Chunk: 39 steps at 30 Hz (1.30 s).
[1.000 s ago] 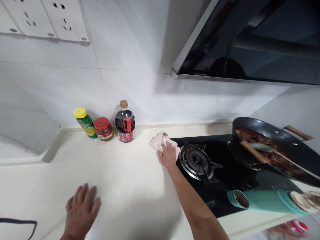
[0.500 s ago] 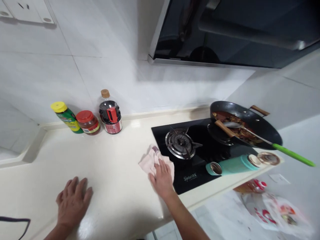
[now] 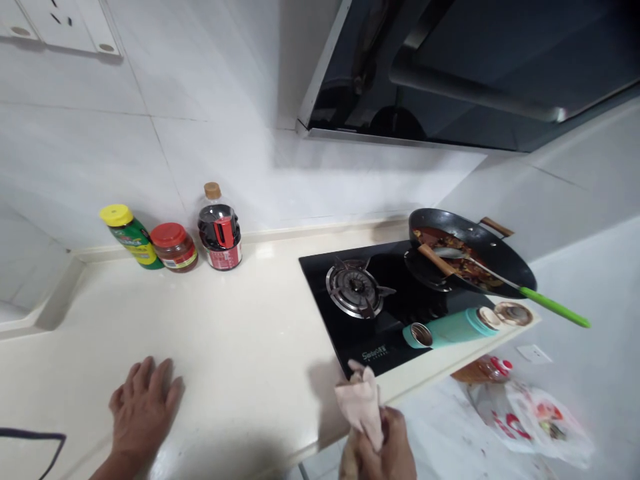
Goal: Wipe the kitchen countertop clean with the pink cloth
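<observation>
My right hand is at the front edge of the cream countertop, fist closed around a bunched pink cloth that sticks up out of it. My left hand lies flat, palm down, on the counter at the front left with fingers spread. The black gas hob with its steel burner lies just behind and right of the cloth.
A yellow-capped green bottle, a red-lidded jar and a dark sauce bottle stand against the tiled wall. A wok with food and a green-handled spatula sits on the right burner. A teal flask lies beside it. A range hood hangs above. Plastic bags lie on the floor.
My right hand has dragged the cloth from beside the burner back to the counter's front edge and lifted it, bunched in the fist. The left hand has stayed flat on the counter.
</observation>
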{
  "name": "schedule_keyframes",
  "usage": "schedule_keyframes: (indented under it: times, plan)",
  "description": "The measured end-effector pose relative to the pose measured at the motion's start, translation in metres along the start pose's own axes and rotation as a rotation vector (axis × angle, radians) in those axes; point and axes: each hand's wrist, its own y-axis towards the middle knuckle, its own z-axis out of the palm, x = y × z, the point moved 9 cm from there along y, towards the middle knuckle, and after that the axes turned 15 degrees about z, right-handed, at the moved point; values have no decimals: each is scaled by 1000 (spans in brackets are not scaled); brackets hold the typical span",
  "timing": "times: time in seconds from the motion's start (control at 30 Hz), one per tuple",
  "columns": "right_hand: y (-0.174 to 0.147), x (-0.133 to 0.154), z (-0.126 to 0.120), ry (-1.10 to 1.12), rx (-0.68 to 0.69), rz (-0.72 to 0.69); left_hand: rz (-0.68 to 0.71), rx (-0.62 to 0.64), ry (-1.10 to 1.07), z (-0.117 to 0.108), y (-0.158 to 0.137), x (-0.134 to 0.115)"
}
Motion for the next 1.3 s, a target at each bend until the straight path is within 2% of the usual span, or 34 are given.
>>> schedule_keyframes:
  times: [0.07,0.13,0.23,0.3,0.37,0.43,0.53,0.6,0.67,0.73,0.83,0.9,1.0,1.1,1.17,1.3]
  plan:
    - [33,17,-4,-55,-100,-37,-9,10,1,0,0,0]
    - [71,26,2,-152,-179,6,-9,11,2,0,0,0]
    - [119,33,25,-244,-218,89,3,-1,1,0,0,-1]
    - [134,44,47,-244,-196,55,0,-4,2,1,0,-1]
    - [132,59,68,-225,-157,-25,-8,6,6,2,0,0]
    - [113,79,87,-192,-95,-136,-9,14,9,2,0,0]
    - [62,115,110,-119,22,-329,0,2,1,0,0,-1]
    - [26,133,114,-63,86,-430,0,-9,-7,-1,0,-1]
    - [-2,140,107,-10,118,-476,-1,-10,-3,-2,-1,0]
    - [-15,132,90,46,91,-439,-2,-5,10,-1,-1,0]
    - [-14,102,61,48,-59,-289,6,-3,17,0,-1,0]
    - [-9,85,52,-16,-122,-242,13,-15,12,0,0,1]
    - [1,74,54,17,-14,-266,13,-18,-5,2,1,2]
    - [16,71,42,118,64,-249,13,-14,-15,3,2,3]
    - [37,62,21,102,-15,-166,11,-13,-17,4,2,3]
    - [102,33,-12,-98,-208,110,5,23,-30,6,3,4]
